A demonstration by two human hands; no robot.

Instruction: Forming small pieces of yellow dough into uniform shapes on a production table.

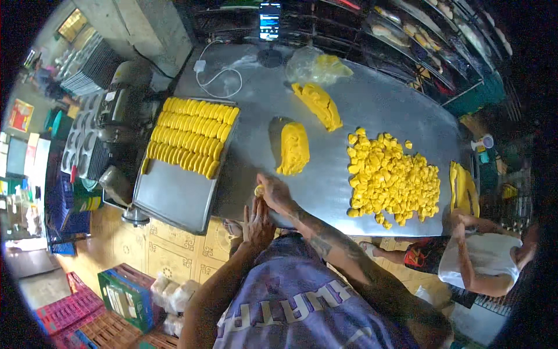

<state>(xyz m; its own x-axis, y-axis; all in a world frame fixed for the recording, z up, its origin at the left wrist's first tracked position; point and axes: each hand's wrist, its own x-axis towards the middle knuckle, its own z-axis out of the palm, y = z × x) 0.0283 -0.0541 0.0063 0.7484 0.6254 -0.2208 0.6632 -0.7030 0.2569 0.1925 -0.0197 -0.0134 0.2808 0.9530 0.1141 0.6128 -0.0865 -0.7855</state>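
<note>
At the near edge of the metal table, my right hand [274,193] is curled against a small yellow dough piece [259,190]. Just below it my left hand [257,224] lies with its fingers stretched out, the tips close to the dough piece. Left of my hands, a metal tray [171,200] carries several rows of yellow dough rolls [189,131]. Beyond my hands lies a thick yellow dough log [294,148], with another long dough lump [318,106] farther back. A wide heap of cut dough chunks [395,180] covers the table to the right.
A phone [269,22] stands upright at the back beside a white cable [232,75] and a plastic bag [314,67]. At the right end, another person [479,262] works at a yellow dough slab [463,189]. A dark machine [125,99] stands left; crates [125,296] sit on the floor.
</note>
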